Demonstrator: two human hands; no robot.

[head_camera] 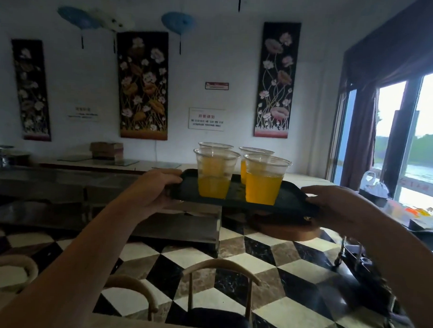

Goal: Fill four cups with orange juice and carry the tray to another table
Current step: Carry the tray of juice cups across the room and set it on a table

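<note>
Tray [290, 203] held in mid-air over the checkered floor [231, 258], left hand [157, 186] and right hand [332, 203] each gripping an end. Four cups [263, 180] stand on it, roughly half full of juice — any tilt risks sloshing or toppling. Chairs [220, 283] near underfoot — trip hazard.

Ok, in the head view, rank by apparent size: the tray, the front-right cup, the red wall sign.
1. tray, widest of the three, gripped at both ends.
2. front-right cup.
3. red wall sign, smallest, but it hangs much farther away, so its true size is unsure.
</note>
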